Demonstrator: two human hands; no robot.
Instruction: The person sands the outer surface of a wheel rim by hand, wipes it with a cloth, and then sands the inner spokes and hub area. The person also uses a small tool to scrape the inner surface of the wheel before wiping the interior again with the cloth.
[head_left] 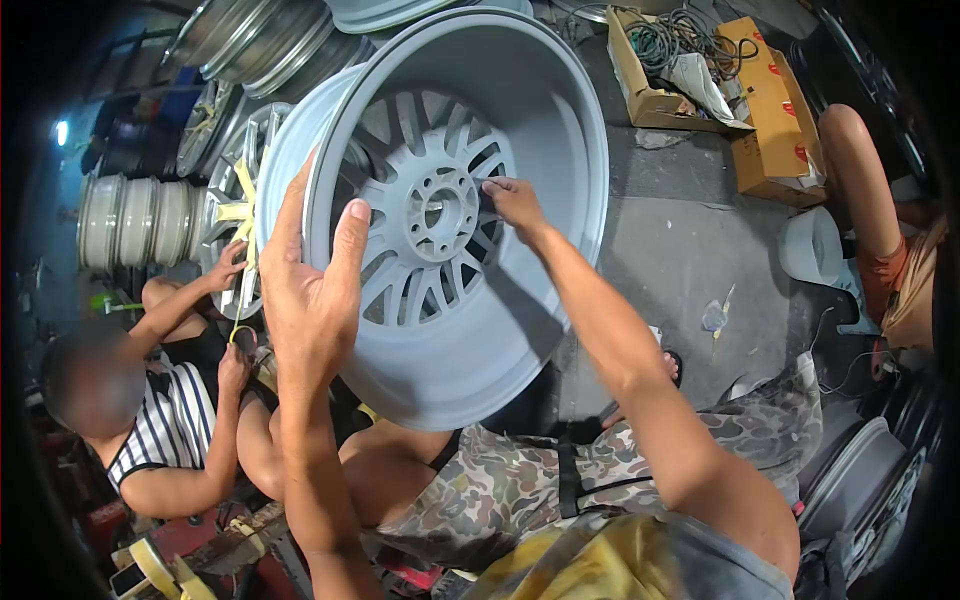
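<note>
A large grey wheel rim [460, 385] is tilted in front of me, its hollow back side facing me and its spokes and hub with several bolt holes showing deep inside. My left hand [315, 290] grips the rim's left edge, thumb on the inner side and fingers round the outside. Inside the barrel, my right hand [517, 207] is closed, with its fingertips at the spokes just right of the hub. Whatever it may be pinching is too small to make out.
On the left, a co-worker in a striped top [165, 415] handles a wheel with yellow tape [238, 210]. Stacked wheels [140, 220] stand behind. Cardboard boxes [775, 120] with cables are at the upper right, near a white stool [812, 245] and another person's leg [860, 180].
</note>
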